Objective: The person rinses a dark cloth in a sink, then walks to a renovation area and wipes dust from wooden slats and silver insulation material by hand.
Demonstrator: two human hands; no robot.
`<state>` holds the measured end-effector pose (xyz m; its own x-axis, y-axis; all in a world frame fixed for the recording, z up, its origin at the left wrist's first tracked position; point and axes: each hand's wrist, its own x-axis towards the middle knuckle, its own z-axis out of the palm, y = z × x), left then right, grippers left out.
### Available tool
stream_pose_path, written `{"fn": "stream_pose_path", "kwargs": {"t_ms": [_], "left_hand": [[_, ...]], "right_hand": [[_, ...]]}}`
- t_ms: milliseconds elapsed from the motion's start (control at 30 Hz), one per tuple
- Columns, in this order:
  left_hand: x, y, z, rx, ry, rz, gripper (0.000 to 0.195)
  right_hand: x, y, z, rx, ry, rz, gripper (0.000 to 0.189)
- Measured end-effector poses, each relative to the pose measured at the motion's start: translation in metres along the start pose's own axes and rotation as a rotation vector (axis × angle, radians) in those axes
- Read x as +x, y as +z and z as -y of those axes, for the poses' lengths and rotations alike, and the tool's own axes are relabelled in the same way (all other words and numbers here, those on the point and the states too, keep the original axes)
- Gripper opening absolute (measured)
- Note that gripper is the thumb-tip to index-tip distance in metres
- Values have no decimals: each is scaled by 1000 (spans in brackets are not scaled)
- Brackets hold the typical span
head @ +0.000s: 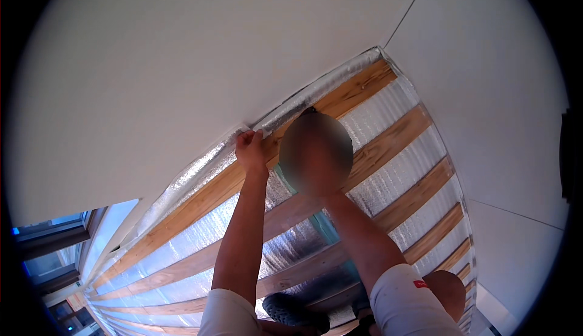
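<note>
My left hand (250, 149) pinches the raised edge of a silver reflective foil insulation sheet (200, 165), where it turns up against the white wall (191, 76). A wooden batten (200, 190) lies on the foil just below that hand, running along the wall. My right hand (319, 172) reaches to the same batten, right of the left one. A blurred oval covers its fingers, so what it holds is hidden. A small dark thing (311, 109) shows above the blur, too little of it to name.
Parallel wooden battens (391, 147) cross the foil floor, with green tape (324, 227) along a foil seam. A second white wall (510, 131) meets the first at a corner. My dark shoe (294, 309) rests among the battens. Framed windows (54, 240) stand far left.
</note>
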<state>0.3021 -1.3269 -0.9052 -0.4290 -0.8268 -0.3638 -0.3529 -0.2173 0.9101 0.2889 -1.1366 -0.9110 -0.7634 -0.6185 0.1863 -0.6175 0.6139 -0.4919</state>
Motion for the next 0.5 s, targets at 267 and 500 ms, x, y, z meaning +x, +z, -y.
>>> {"fn": "stream_pose_path", "kwargs": {"t_ms": [267, 500], "left_hand": [[-20, -8, 8, -220, -66, 249, 34], [-26, -15, 30, 1, 255, 277, 21]], "right_hand": [[0, 3, 0, -12, 6, 5, 47], [5, 6, 2, -26, 29, 4, 47]]}}
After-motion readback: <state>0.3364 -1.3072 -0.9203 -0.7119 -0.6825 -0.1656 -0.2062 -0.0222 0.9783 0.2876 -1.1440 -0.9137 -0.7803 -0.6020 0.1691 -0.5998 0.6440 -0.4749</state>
